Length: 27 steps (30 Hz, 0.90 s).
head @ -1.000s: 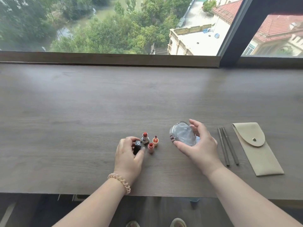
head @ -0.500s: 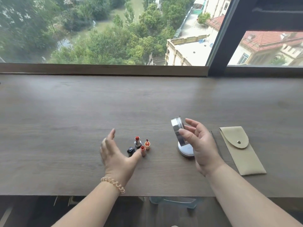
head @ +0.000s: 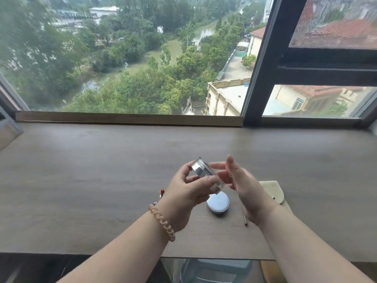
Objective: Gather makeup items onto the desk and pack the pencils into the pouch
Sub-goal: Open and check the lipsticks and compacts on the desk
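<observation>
Standing beside the desk [head: 85,180]: its far edge is butting against the wooden window sill [head: 126,119], its near edge is running just under the forearms, and bare wood is spreading wide to the left and toward the sill. The items are bunching in the middle-right part. The left hand [head: 186,190] is holding a round silver-and-clear compact lid [head: 204,173] tilted in the air above the desk, thumb across its near rim, the other fingers curling round the far side, clamping on it. A beaded bracelet [head: 163,223] is sitting on that wrist. The right hand [head: 243,185] is hovering just right of the lid, fingers straight and slightly apart, gripping nothing; whether its fingertips are touching the lid, cannot tell. The white round compact base [head: 218,204] is lying flat on the desk just below the lid, between the two wrists; whether lid and base are joined, cannot tell. A red lipstick [head: 162,192] is peeking out left of the left hand, mostly hidden. The beige pouch [head: 274,189] is lying flat behind the right hand, partly covered by it. One pencil [head: 244,218] end is showing on the desk beside the right wrist, outside the pouch.
</observation>
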Each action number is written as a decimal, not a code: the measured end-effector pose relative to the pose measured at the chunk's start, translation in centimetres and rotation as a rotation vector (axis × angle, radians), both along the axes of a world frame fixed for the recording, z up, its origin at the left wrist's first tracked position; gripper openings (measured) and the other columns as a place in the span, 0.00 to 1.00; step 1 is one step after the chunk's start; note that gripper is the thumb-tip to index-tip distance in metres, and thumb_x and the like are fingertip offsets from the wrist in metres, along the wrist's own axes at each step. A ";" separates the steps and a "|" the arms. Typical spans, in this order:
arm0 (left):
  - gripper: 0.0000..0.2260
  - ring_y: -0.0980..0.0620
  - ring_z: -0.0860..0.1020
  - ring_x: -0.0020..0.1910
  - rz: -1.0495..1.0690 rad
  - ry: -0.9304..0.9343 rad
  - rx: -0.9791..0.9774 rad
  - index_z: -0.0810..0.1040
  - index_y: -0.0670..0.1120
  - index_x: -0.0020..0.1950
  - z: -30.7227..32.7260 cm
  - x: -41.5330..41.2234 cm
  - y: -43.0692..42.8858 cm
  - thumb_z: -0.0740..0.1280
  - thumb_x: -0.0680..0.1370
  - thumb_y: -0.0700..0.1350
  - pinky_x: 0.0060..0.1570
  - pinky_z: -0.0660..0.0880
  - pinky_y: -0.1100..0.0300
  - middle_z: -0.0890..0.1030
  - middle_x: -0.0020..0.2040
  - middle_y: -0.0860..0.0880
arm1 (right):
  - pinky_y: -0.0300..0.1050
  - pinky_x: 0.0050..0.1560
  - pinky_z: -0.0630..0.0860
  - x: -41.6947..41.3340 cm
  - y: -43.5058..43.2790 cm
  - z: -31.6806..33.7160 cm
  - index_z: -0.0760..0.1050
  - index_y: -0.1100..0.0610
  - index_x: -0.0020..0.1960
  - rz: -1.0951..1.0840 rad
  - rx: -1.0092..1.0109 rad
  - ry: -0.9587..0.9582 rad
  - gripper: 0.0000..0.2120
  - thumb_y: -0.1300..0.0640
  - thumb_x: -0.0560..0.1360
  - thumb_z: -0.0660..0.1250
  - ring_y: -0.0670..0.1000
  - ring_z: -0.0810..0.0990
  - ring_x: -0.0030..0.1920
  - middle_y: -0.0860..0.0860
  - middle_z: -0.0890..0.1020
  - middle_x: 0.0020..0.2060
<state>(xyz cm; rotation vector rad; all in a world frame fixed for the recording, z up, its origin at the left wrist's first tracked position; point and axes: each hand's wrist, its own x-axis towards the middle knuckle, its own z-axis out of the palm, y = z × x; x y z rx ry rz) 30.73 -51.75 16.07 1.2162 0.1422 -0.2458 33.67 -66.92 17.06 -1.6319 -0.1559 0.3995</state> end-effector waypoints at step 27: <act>0.30 0.44 0.82 0.44 0.004 -0.071 -0.212 0.71 0.46 0.65 1.2 -3.1 -0.2 0.75 0.64 0.44 0.44 0.79 0.56 0.82 0.52 0.40 | 0.47 0.55 0.77 -0.8 -0.7 1.2 0.76 0.53 0.62 0.227 0.144 -0.154 0.30 0.50 0.61 0.74 0.53 0.80 0.59 0.54 0.82 0.56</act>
